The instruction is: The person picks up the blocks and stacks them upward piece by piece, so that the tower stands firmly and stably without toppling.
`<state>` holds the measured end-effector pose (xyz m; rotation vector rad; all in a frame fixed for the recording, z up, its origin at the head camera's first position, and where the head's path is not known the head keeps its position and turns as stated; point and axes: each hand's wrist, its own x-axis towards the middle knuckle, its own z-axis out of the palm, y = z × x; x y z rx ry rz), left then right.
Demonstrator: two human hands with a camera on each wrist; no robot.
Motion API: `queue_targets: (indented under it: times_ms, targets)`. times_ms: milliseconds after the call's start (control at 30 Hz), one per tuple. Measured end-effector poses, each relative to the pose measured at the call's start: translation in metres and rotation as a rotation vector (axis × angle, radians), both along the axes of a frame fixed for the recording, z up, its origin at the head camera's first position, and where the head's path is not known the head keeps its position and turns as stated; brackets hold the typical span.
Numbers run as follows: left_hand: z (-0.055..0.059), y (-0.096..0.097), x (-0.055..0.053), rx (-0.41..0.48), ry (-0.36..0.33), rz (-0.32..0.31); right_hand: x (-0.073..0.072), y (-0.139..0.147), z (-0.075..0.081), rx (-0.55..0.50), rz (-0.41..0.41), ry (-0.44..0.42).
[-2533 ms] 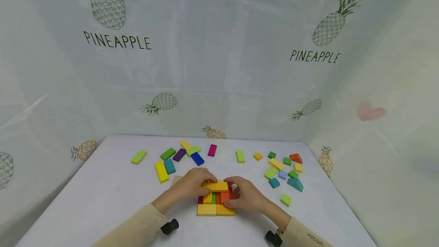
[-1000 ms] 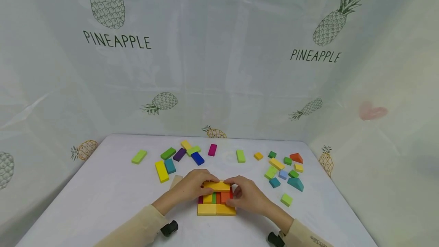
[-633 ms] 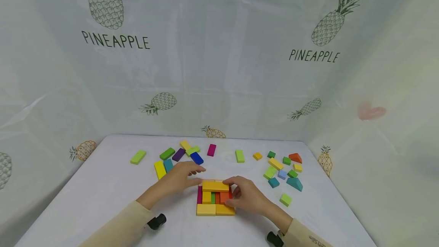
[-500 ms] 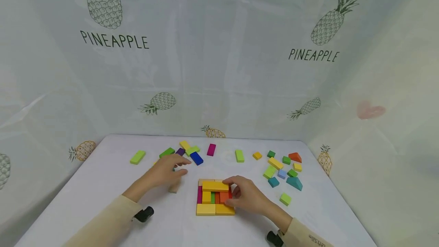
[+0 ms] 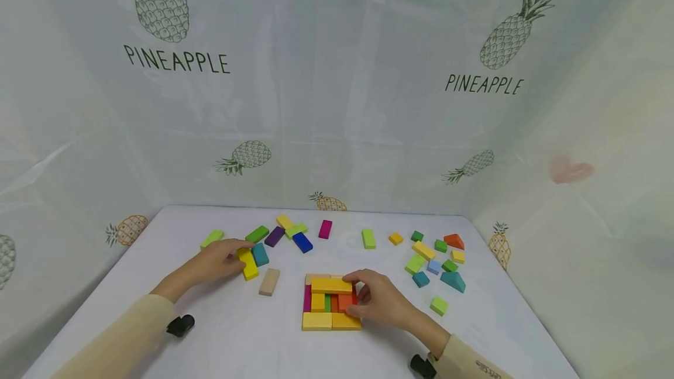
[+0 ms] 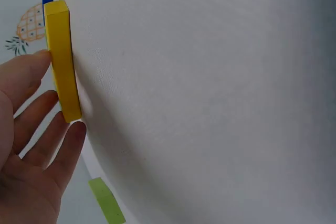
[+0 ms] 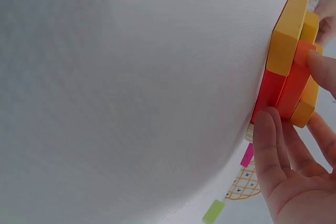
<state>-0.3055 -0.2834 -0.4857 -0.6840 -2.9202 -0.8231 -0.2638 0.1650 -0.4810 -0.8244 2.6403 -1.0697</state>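
My left hand (image 5: 215, 263) is at a long yellow block (image 5: 249, 266) lying on the table. In the left wrist view, its thumb tip meets one side of that yellow block (image 6: 63, 61), and the other fingers extend loosely near its lower end. My right hand (image 5: 383, 302) steadies a low stack of coloured blocks (image 5: 317, 321). Its index finger touches the right end of the yellow block on top (image 5: 330, 286), while the thumb rests on an orange block (image 7: 300, 72). Other right fingers lie along the red side block (image 7: 270, 90); the head view partly hides this side.
A beige block (image 5: 270, 282) lies between the left hand and the stack. Beside the yellow block is a teal one (image 5: 260, 254). Purple (image 5: 274, 236), blue (image 5: 302, 243) and green blocks lie behind. Several small blocks, including a teal triangle (image 5: 453, 282), are scattered at right.
My left hand has let go of the stack's top yellow block and moved left, past the beige block, to the loose yellow block. The right hand has stayed at the stack.
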Motion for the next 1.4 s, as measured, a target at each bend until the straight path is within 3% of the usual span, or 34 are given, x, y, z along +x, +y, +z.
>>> queue_targets:
  times_ms: [433, 700, 933, 1067, 1200, 1400]
  targets:
    - [-0.006, -0.021, 0.011, -0.060, 0.041, 0.008, 0.000, -0.001, 0.003, 0.006, 0.000, -0.005]
    - [-0.009, -0.024, 0.015, -0.082, 0.081, 0.013, 0.000, -0.001, 0.004, 0.006, 0.000, -0.006]
    - [0.007, -0.017, 0.027, -0.113, 0.054, 0.044, -0.001, -0.003, 0.004, 0.010, 0.001, -0.009]
    - [0.022, -0.003, 0.036, -0.093, 0.093, 0.009, 0.000, -0.003, 0.005, 0.013, 0.000, -0.007]
    - [0.037, 0.027, 0.046, -0.063, 0.139, -0.069, 0.000, -0.003, 0.005, 0.013, -0.007, -0.011]
    - [0.046, 0.085, 0.061, -0.033, 0.072, -0.142, 0.000, -0.001, 0.002, 0.008, -0.007, -0.016]
